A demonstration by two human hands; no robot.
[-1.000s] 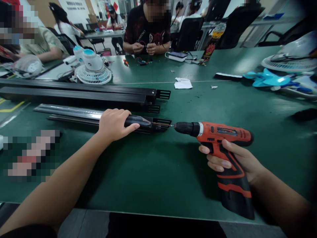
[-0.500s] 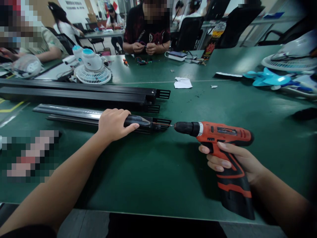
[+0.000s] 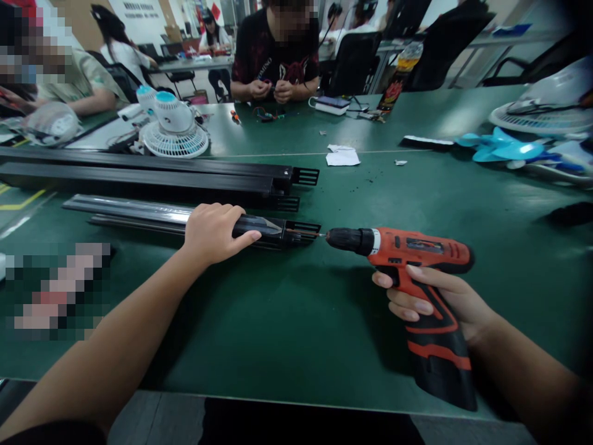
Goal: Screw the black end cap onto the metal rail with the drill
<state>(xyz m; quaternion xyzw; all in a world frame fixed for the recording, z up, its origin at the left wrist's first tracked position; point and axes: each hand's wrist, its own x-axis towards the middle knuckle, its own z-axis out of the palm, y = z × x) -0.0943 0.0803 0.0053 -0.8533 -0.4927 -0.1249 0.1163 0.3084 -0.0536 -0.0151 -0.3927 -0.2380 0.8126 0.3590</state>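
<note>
At right, an orange-and-black drill (image 3: 419, 248)

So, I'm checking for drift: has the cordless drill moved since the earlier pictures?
No, the cordless drill shows no visible shift against the white paper scrap.

PLACE: assembly workshop | BENCH (image 3: 278, 346): long, green-topped | TOOL: power drill (image 3: 417, 247) over near edge | PARTS: white fan housing (image 3: 176, 131) toward far edge, left; blue fan blades (image 3: 504, 146) toward right edge | FAR EDGE: person (image 3: 278, 59) behind loose wires (image 3: 265, 115) | BEYOND: office chair (image 3: 356, 62), another worktable (image 3: 194, 63)
</note>
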